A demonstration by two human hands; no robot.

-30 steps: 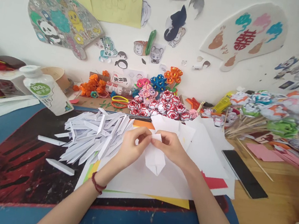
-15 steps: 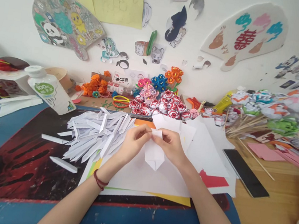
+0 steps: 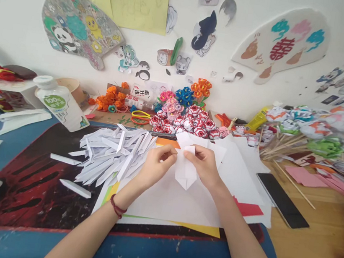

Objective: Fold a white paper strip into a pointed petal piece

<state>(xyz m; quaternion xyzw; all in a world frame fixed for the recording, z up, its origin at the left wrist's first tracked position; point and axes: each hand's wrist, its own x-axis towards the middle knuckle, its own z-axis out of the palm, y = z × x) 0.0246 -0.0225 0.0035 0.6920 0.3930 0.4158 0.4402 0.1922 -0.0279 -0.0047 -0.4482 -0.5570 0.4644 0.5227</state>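
My right hand (image 3: 203,165) pinches a small folded white paper (image 3: 186,174) between thumb and fingers, over the stacked sheets. The paper's lower end is folded to a point facing me. My left hand (image 3: 158,163) is just left of it, closed, thumb and fingertips together. Whether those fingertips hold anything, I cannot make out. Under both hands lies a large white sheet (image 3: 162,206) on top of coloured ones. Left of my left hand is a heap of folded white paper strips (image 3: 108,154).
A white bottle (image 3: 63,104) leans at the back left. Red-and-white paper flowers (image 3: 192,121) line the back. On the right lie a black phone (image 3: 283,200) and a thin stick (image 3: 294,185). Two loose strips rest left of the heap, one a folded strip (image 3: 75,188).
My left fingertips have come away from the paper's top and now sit apart to its left. My right hand has shifted slightly right with the folded paper.
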